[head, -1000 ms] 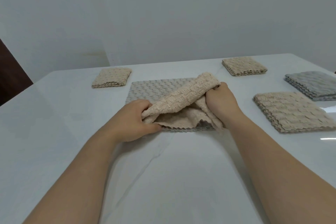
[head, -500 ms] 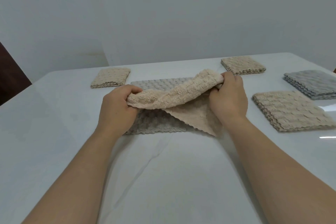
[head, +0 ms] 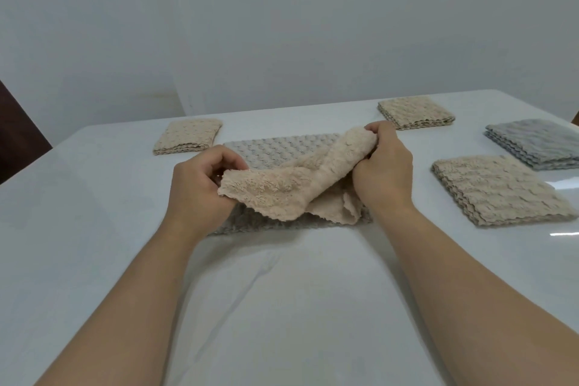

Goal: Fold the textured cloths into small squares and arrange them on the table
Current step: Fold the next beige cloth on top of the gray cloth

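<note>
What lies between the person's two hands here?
In the head view, the loose beige cloth spans from left hand to right hand, both gripping it, above a flat grey cloth.

grey cloth [head: 282,147]: mostly buried under the beige cloth [head: 291,188] | grey stack [head: 539,144]: right corner chopped off by the frame edge | dark brown thing [head: 15,135] far left: cut off, can't tell what it is

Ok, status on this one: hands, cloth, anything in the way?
Left grip and right grip both holding the beige cloth, raised, bunched, not yet folded. Grey cloth flat underneath. Four folded squares set apart on the table, nothing blocking.
</note>
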The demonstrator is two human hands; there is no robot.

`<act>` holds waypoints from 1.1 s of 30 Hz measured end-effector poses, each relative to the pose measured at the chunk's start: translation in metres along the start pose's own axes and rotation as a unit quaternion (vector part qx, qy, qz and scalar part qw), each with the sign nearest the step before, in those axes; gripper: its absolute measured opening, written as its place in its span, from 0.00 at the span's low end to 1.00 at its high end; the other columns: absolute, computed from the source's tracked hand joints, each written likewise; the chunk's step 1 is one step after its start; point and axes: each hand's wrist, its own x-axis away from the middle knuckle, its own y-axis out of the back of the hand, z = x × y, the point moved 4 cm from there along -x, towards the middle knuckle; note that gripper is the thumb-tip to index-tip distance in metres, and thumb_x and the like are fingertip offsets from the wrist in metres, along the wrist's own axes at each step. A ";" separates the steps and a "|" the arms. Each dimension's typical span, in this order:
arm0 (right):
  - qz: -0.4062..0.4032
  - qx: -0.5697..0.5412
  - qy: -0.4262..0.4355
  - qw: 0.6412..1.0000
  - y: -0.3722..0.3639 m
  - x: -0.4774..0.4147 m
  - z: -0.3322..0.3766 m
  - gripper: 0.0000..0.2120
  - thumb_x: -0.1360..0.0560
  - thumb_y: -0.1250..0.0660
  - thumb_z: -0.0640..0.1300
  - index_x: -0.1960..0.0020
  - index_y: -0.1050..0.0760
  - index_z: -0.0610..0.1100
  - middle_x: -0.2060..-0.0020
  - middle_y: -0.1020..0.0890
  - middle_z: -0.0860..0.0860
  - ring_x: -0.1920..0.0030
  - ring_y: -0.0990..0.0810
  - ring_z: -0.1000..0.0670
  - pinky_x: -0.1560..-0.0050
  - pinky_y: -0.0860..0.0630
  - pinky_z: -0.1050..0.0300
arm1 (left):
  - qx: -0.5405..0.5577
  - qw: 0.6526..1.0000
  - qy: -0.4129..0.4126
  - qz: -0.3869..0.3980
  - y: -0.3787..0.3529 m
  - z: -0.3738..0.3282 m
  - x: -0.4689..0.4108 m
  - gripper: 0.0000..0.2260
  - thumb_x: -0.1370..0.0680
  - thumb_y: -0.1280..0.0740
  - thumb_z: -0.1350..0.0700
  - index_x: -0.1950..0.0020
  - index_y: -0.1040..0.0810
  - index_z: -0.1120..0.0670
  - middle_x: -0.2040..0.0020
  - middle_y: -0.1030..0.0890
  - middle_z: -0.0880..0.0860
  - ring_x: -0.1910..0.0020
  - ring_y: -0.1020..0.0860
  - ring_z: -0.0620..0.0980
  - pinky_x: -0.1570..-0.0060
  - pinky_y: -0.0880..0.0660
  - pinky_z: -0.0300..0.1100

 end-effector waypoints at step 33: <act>0.063 0.019 0.005 0.998 -0.007 -0.006 -0.011 0.20 0.25 0.37 0.38 0.36 0.20 0.48 0.47 0.26 0.50 0.49 0.25 0.53 0.44 0.30 0.61 | -0.003 0.986 0.143 -0.084 0.007 0.005 -0.003 0.18 0.29 0.31 0.68 0.55 0.15 0.43 0.65 0.17 0.36 0.70 0.24 0.34 0.65 0.30 0.26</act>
